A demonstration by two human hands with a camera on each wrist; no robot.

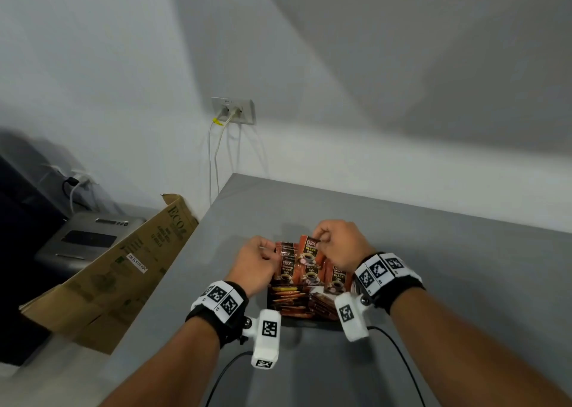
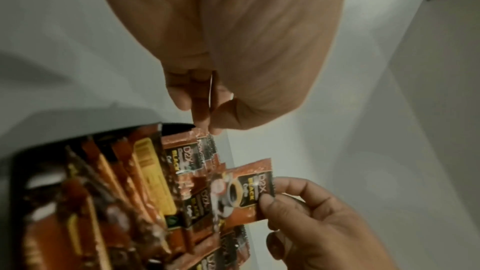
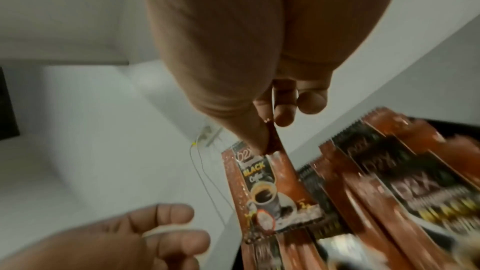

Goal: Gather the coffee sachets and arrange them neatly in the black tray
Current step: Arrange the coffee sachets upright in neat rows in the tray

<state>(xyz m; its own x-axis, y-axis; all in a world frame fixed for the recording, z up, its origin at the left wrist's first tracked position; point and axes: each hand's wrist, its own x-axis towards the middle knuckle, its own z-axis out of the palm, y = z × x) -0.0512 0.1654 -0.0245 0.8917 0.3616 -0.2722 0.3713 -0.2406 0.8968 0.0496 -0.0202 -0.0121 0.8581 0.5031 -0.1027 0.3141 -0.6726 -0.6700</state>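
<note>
The right hand (image 1: 335, 245) pinches a glossy orange-and-black coffee sachet (image 1: 310, 253) over the shallow black tray (image 2: 15, 172); the left hand (image 1: 257, 261) pinches another sachet's (image 2: 205, 147) corner. Slick foil could slip, disturbing rows.

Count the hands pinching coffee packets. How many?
2. The left hand pinches the left sachet by its top at the black tray's far left; the right hand pinches the raised sachet over the middle.

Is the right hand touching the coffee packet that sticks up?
Touching. In the left wrist view, the right hand pinches the coffee sachet at its top edge, thumb on its printed face, no gap.
</note>
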